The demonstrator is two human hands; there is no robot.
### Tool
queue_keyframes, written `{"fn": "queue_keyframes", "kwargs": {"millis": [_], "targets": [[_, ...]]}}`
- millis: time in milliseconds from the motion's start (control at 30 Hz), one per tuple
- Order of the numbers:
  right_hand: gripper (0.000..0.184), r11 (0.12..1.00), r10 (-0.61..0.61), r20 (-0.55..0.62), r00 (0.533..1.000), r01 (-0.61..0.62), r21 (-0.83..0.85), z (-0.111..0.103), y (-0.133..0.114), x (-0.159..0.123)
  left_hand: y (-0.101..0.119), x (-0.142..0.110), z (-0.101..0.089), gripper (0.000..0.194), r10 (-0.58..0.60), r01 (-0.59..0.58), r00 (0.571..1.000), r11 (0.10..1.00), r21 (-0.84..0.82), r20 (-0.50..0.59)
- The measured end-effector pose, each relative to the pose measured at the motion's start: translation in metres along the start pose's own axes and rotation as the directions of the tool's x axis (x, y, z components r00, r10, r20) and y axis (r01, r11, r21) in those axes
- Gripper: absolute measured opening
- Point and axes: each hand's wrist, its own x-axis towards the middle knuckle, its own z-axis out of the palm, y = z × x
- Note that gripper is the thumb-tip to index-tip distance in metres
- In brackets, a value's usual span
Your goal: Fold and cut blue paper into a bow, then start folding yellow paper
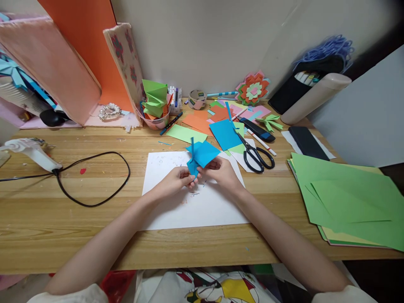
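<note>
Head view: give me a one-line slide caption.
Left hand and right hand hold folded blue paper over a white sheet, scissors lying nearby.

Right hand partly behind blue paper, scribbles — illegibly small, green sheets cropped at right

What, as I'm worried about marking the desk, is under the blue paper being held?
Below the blue paper, held in the left hand and right hand, lies a marked white sheet. Whatever the paper and hands cover cannot be seen.
</note>
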Motion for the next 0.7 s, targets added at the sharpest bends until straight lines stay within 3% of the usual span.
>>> {"fn": "queue_keyframes", "kwargs": {"millis": [167, 267, 367, 500, 600, 700], "targets": [[0.022, 0.997, 0.047, -0.110, 0.993, -0.052, -0.049, -0.003, 0.001, 0.003, 0.001, 0.003, -0.002, 0.035, -0.049, 0.051, 0.994, 0.999, 0.018, -0.096], [0.022, 0.995, 0.020, -0.090, 0.996, -0.029, -0.094, -0.004, 0.002, 0.001, 0.002, 0.003, -0.008, 0.029, -0.011, 0.055, 0.977, 0.978, 0.203, -0.211], [0.020, 0.967, -0.079, -0.074, 0.994, 0.058, -0.248, -0.005, 0.003, -0.003, 0.003, 0.000, -0.014, 0.026, 0.088, 0.029, 0.972, 0.874, 0.486, -0.217], [0.015, 0.834, -0.259, 0.052, 0.964, 0.251, -0.491, -0.008, 0.006, -0.004, 0.006, -0.005, -0.016, 0.027, 0.150, 0.058, 0.969, 0.636, 0.770, -0.197], [0.013, 0.775, -0.275, 0.131, 0.953, 0.300, -0.556, -0.009, 0.010, -0.002, 0.008, -0.007, -0.015, 0.025, 0.173, 0.114, 0.955, 0.534, 0.837, -0.241], [0.008, 0.790, -0.240, 0.158, 0.958, 0.287, -0.541, -0.008, 0.015, 0.002, 0.006, -0.007, -0.015, 0.019, 0.216, 0.110, 0.939, 0.546, 0.831, -0.266]]}}
